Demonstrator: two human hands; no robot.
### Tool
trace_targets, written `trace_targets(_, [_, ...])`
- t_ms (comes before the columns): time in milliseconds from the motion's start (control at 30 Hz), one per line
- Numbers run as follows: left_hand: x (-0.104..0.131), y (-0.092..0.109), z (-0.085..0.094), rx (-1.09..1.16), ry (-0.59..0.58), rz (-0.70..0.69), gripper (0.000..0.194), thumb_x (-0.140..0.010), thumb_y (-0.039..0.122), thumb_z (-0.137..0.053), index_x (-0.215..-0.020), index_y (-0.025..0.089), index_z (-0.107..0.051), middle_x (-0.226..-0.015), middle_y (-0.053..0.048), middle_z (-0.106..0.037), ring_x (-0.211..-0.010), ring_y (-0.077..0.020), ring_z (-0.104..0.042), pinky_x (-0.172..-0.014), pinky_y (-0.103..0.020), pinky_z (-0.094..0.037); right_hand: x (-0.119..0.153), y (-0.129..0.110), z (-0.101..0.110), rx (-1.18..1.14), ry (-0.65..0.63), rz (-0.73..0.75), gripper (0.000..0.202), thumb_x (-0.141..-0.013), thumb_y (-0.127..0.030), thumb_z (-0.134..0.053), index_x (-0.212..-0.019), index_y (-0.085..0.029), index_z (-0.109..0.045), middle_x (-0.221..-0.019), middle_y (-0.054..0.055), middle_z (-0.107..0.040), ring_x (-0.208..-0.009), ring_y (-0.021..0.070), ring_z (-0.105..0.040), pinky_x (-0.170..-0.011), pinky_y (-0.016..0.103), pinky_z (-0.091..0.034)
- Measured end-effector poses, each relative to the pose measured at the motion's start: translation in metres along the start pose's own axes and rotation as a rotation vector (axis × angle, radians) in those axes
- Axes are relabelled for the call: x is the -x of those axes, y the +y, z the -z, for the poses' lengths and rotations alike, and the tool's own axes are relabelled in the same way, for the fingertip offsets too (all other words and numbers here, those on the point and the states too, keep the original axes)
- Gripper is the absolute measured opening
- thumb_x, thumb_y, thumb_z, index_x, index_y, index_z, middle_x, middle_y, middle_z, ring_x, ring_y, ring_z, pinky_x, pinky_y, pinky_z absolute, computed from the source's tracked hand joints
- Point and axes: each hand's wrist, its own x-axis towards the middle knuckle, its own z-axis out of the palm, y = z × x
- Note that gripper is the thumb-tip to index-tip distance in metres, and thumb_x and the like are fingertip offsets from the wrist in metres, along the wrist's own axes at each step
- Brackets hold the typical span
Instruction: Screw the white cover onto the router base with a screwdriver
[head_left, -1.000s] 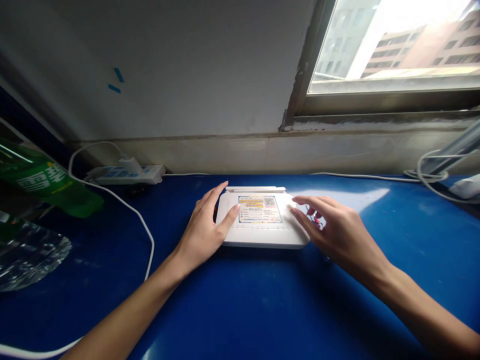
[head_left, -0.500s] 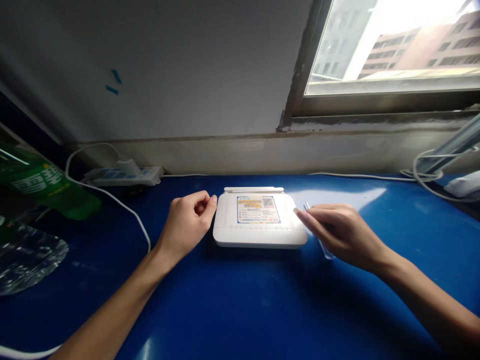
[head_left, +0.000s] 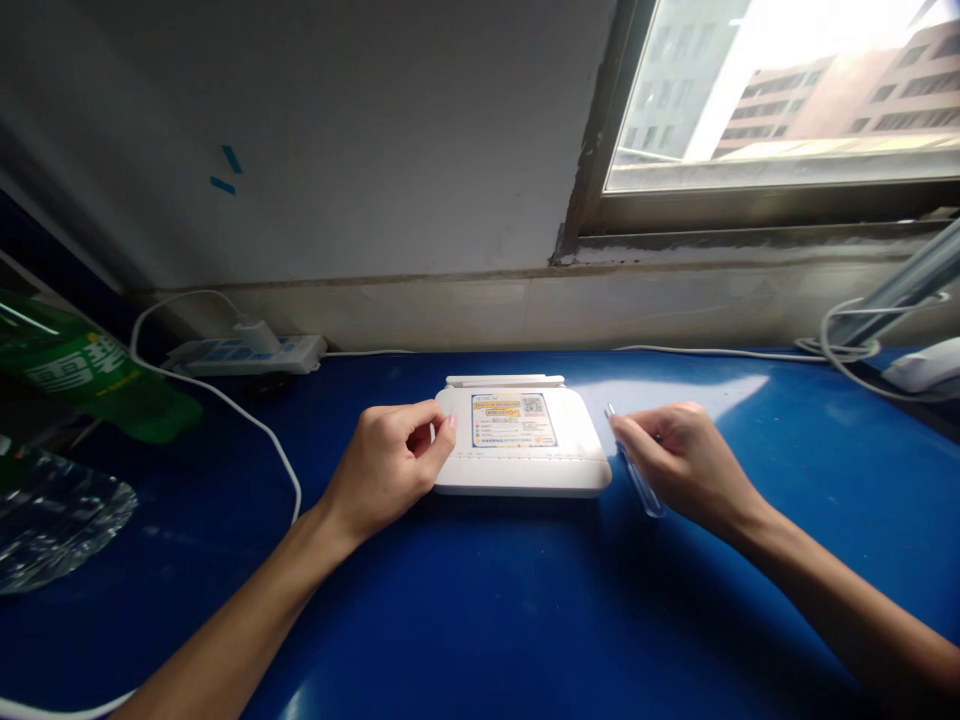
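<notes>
A white router (head_left: 525,478) with a printed sticker (head_left: 514,420) on top lies flat on the blue table. My left hand (head_left: 401,455) is at its left edge, thumb and fingertips pinched together over the left side; nothing can be made out between them. To the right of the router is my right hand (head_left: 679,455), its fingers closed at a slim clear screwdriver-like tool (head_left: 643,490). The tool's thin tip points away from me and its clear end is towards me. Whether the fingers grip the tool or only cover part of it is unclear.
Green bottle (head_left: 97,370) and a clear bottle (head_left: 60,520) lie at the left. A power strip (head_left: 300,352) with a plugged-in white cable (head_left: 259,420) sits by the wall. Coiled cable (head_left: 840,348) surrounds a metal post (head_left: 900,285) at the right.
My left hand has moved right, so its fingertips now overlap the router's left side. My right hand has shifted slightly right, off the router's edge and beside the tool's tip.
</notes>
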Motion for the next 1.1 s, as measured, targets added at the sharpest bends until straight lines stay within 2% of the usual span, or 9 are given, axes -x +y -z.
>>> trace_targets(100, [-0.0001,-0.0012,-0.0012,-0.003,-0.006,-0.003,0.036,-0.099,0.029,-0.06,-0.066,0.017,-0.063,-0.055,0.005,-0.051,-0.051,-0.0082,-0.044,-0.054,-0.024,-0.031,0.0003,-0.0005,0.0,-0.029,0.082,0.039,0.056,-0.099,-0.048,-0.047,-0.05,-0.026,-0.029,-0.053,-0.004,-0.023,-0.048,0.0121,-0.024,-0.047,0.031,-0.018])
trace_targets(167, [0.0,-0.0014,-0.0016,-0.004,-0.009,-0.009,0.035,-0.1,0.029,-0.06,-0.066,0.017,-0.063,-0.056,0.005,-0.052,-0.051,-0.0081,-0.045,-0.054,-0.024,-0.031,0.0004,0.0005,-0.0005,-0.031,0.104,0.107,0.05,-0.099,-0.047,-0.054,-0.056,-0.023,-0.049,-0.053,-0.005,-0.031,-0.048,0.0123,-0.029,-0.047,0.029,-0.024])
trace_targets(267, [0.0,-0.0005,-0.0013,-0.006,-0.014,-0.019,0.035,-0.099,0.029,-0.06,-0.066,0.017,-0.062,-0.055,0.005,-0.052,-0.051,-0.0079,-0.045,-0.054,-0.024,-0.031,0.0008,0.0029,-0.0014,0.005,0.13,0.174,0.023,-0.098,-0.038,-0.061,-0.098,-0.02,-0.075,-0.053,-0.009,-0.035,-0.046,0.0121,-0.03,-0.048,0.026,-0.031])
trace_targets(367, [-0.0001,0.0005,-0.0007,-0.005,-0.019,-0.019,0.035,-0.1,0.029,-0.06,-0.066,0.017,-0.062,-0.056,0.005,-0.052,-0.051,-0.008,-0.045,-0.053,-0.024,-0.031,0.0017,0.0051,-0.0023,0.058,0.151,0.202,0.04,-0.1,-0.026,-0.053,-0.133,-0.016,-0.072,-0.051,-0.011,-0.034,-0.043,0.012,-0.029,-0.048,0.025,-0.033])
trace_targets(533, [-0.0002,0.0005,-0.0008,-0.008,-0.025,-0.015,0.035,-0.1,0.03,-0.06,-0.067,0.018,-0.064,-0.056,0.005,-0.052,-0.051,-0.0084,-0.045,-0.053,-0.024,-0.031,0.0027,0.0039,-0.0029,0.077,0.123,0.201,0.041,-0.092,-0.019,-0.049,-0.116,-0.019,-0.082,-0.049,-0.01,-0.031,-0.042,0.0116,-0.027,-0.045,0.025,-0.029])
trace_targets(700, [-0.0001,0.0001,-0.0018,-0.007,-0.03,-0.01,0.035,-0.099,0.029,-0.06,-0.067,0.018,-0.064,-0.056,0.005,-0.053,-0.052,-0.0086,-0.046,-0.053,-0.024,-0.031,0.0043,-0.0011,-0.0046,-0.059,0.087,0.039,0.04,-0.083,-0.016,-0.05,-0.111,-0.023,-0.079,-0.043,-0.012,-0.038,-0.037,0.0106,-0.03,-0.041,0.023,-0.03])
trace_targets(900, [0.0001,0.0004,-0.001,-0.006,-0.033,-0.01,0.035,-0.1,0.031,-0.06,-0.067,0.018,-0.065,-0.056,0.005,-0.053,-0.051,-0.0089,-0.045,-0.053,-0.025,-0.031,0.0045,0.0021,-0.0084,-0.123,0.194,0.052,0.024,-0.09,-0.022,-0.056,-0.103,-0.022,-0.076,-0.046,-0.01,-0.043,-0.037,0.0108,-0.034,-0.039,0.024,-0.029])
trace_targets(1033, [-0.0003,0.0014,-0.0004,-0.001,-0.035,-0.004,0.035,-0.1,0.03,-0.059,-0.067,0.018,-0.064,-0.056,0.005,-0.054,-0.051,-0.0093,-0.046,-0.053,-0.025,-0.032,0.0031,-0.0004,-0.0054,-0.102,0.26,0.098,0.03,-0.09,-0.025,-0.065,-0.117,-0.021,-0.077,-0.085,0.003,-0.077,-0.049,0.013,-0.061,-0.051,0.027,-0.05])
trace_targets(1100, [-0.0005,0.0018,-0.0004,-0.002,-0.039,-0.003,0.035,-0.1,0.03,-0.06,-0.067,0.018,-0.065,-0.056,0.004,-0.054,-0.051,-0.0094,-0.047,-0.053,-0.025,-0.032,0.0028,-0.0027,-0.0033,-0.067,0.3,0.103,0.036,-0.092,-0.024,-0.064,-0.125,-0.023,-0.077,-0.113,0.008,-0.081,-0.051,0.0128,-0.066,-0.055,0.029,-0.055])
